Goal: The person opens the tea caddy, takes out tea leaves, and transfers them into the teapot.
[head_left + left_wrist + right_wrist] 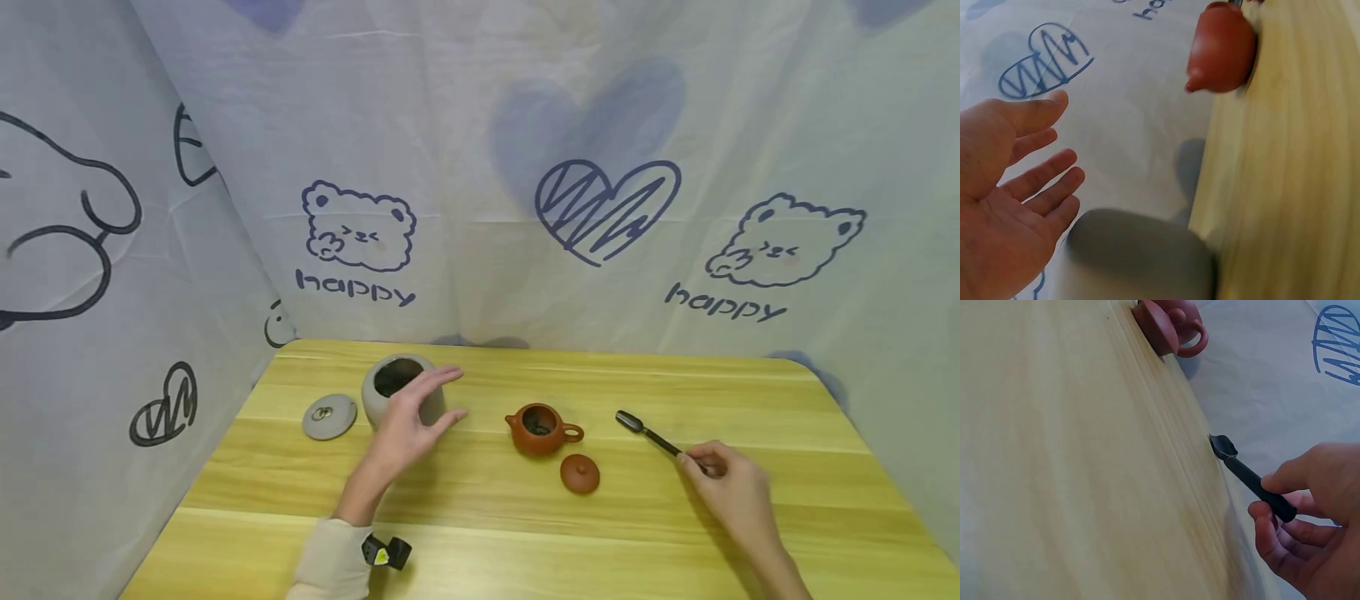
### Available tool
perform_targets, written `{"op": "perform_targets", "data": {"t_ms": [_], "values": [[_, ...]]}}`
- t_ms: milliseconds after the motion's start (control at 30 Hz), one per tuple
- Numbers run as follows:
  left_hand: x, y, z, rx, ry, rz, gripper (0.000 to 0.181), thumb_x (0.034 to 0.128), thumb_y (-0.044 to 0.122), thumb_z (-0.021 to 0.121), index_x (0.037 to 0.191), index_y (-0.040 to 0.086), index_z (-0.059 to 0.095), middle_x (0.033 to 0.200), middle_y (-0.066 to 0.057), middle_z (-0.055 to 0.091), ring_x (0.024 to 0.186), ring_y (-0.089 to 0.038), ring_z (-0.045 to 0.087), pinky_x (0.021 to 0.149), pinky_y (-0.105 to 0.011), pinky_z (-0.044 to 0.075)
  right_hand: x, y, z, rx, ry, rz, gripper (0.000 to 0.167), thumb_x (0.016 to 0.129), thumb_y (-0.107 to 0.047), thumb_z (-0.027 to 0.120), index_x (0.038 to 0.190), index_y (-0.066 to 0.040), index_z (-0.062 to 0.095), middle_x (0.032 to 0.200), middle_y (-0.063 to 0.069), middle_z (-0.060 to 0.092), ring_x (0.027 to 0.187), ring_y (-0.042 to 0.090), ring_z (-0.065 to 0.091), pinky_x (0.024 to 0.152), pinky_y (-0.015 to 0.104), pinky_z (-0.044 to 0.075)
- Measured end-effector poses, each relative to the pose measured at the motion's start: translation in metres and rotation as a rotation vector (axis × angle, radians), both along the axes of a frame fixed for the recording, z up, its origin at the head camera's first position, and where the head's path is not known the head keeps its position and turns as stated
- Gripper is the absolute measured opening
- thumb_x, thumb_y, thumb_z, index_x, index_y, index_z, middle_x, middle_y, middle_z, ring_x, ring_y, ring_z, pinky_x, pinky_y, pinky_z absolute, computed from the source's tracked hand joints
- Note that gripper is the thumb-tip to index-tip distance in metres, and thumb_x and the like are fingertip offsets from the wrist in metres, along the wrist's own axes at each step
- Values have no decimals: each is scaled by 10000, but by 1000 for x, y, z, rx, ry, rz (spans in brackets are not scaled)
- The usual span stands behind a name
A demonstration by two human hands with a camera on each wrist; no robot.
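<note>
My right hand (738, 492) pinches the dark handle of a small tea scoop (651, 435), its bowl pointing left toward the teapot; the right wrist view shows thumb and fingers round the handle end of the scoop (1250, 478). My left hand (408, 429) is held in front of the grey jar (372, 396), thumb and fingers spread apart with nothing between them. Dark contents show inside the jar. The reddish-brown clay teapot (525, 442) stands uncovered between the hands, dark leaves visible in it. Its round lid (580, 474) lies just in front.
The grey jar lid (330, 419), with a ring on top, lies left of the jar. Everything rests on a wooden table (525, 533). A patterned cloth (480, 125) hangs behind the table and along its left side.
</note>
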State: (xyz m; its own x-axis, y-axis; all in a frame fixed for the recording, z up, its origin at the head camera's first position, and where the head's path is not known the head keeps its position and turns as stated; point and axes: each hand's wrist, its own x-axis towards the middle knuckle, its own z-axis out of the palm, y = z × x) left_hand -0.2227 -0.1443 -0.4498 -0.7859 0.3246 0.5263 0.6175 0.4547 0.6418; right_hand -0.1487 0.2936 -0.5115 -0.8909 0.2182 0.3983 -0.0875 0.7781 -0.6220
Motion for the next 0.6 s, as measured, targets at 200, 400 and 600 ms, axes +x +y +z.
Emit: {"op": "perform_targets", "data": {"t_ms": [200, 400, 600], "values": [[0, 16, -11, 21, -33, -68, 500, 883, 109, 823, 1341, 6, 652, 1361, -134, 648, 1266, -302, 605, 1080, -443, 487, 1, -2, -1, 98, -43, 20, 85, 835, -86, 833, 912, -79, 797, 803, 17, 762, 714, 142, 707, 646, 208, 525], [0, 29, -26, 87, -191, -135, 498, 906, 109, 799, 1366, 14, 635, 1382, -127, 633, 1255, -302, 612, 1061, -423, 503, 2, -5, -2, 110, -61, 18, 57, 830, -89, 829, 868, -92, 787, 750, -33, 729, 670, 122, 665, 626, 299, 526], [1, 41, -41, 183, -337, -186, 494, 934, 116, 772, 1394, 33, 614, 1412, -149, 608, 1289, -357, 582, 1072, -498, 485, 2, -13, -2, 102, -109, 30, 79, 844, -103, 805, 891, -54, 765, 729, -55, 695, 648, 89, 630, 589, 249, 506]]}}
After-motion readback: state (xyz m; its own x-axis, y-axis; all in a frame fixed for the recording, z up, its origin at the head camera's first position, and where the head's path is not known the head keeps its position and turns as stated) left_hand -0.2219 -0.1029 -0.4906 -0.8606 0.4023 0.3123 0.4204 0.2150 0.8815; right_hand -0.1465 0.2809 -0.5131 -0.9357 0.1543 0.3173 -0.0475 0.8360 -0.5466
